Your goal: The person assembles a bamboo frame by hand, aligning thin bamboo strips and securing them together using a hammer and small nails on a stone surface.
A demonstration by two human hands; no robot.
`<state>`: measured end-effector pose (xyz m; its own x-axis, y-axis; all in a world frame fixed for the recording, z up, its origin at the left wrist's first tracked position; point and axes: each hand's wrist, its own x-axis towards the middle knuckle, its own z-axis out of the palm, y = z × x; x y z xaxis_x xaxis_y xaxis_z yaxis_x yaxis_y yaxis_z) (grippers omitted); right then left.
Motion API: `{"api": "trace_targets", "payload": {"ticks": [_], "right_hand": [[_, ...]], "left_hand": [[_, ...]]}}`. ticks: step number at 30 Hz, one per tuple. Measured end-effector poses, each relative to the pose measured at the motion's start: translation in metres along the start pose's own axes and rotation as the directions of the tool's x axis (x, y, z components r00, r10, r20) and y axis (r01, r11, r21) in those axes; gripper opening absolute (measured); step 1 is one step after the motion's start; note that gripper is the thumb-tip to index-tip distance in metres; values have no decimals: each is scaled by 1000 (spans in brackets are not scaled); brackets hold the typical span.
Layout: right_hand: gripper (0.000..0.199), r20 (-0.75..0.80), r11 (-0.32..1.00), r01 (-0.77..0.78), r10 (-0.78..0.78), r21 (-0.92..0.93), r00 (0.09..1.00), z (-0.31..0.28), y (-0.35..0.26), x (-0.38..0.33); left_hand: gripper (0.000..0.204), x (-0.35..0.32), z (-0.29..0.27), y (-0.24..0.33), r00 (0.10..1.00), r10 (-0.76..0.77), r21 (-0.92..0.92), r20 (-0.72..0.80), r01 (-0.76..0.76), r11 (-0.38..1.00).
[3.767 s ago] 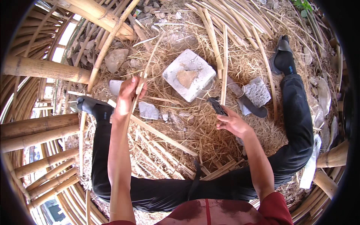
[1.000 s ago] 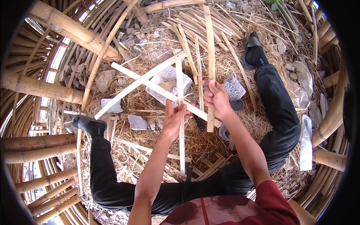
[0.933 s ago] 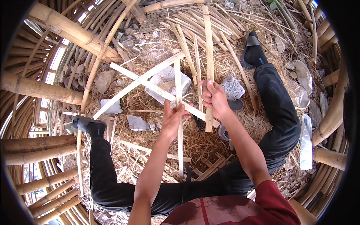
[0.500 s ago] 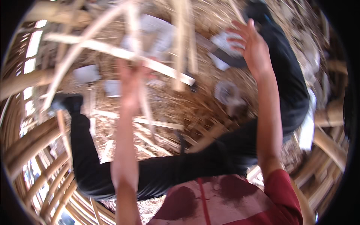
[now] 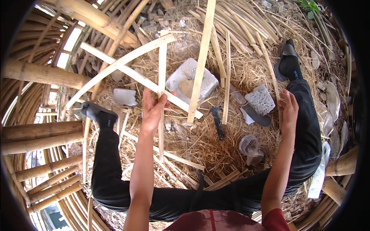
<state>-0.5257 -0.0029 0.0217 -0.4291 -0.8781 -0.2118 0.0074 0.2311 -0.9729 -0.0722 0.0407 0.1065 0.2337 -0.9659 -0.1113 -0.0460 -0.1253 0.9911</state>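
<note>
My left hand (image 5: 154,111) is closed, thumb and fingers pinching pale bamboo strips where an upright strip (image 5: 162,65) and a slanting strip (image 5: 140,78) cross. A curved strip (image 5: 111,65) crosses both of these farther out. Over a pale stone block (image 5: 210,79), a wider strip (image 5: 203,57) runs down to the slanting strip's right end. At the right, my right hand (image 5: 289,107) has its fingers curled at the lower part of a long thin strip (image 5: 266,57); its grip is partly hidden. A curved dark-bladed knife (image 5: 256,115) lies left of that hand.
Straw covers the ground between my outstretched legs. A rough grey block (image 5: 261,100), a black tool (image 5: 216,122) and a clear plastic cup (image 5: 248,145) lie there. Many split strips (image 5: 243,23) are heaped at the far side. Thick bamboo poles (image 5: 42,75) stand along the left.
My right hand has come down from an open, spread pose to curl at the long thin strip. The left hand keeps the crossed strips. The view has shifted and sharpened.
</note>
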Motion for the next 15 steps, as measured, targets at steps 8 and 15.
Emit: {"api": "trace_targets", "payload": {"ticks": [8,15], "right_hand": [[33,115,696,461,-483,-551,868,18,78,15],[42,76,649,268,-309,-712,948,18,70,93]], "left_hand": [[46,43,-76,60,987,84,216,140,-113,970],[58,37,-98,150,984,-61,748,167,-86,658]]}}
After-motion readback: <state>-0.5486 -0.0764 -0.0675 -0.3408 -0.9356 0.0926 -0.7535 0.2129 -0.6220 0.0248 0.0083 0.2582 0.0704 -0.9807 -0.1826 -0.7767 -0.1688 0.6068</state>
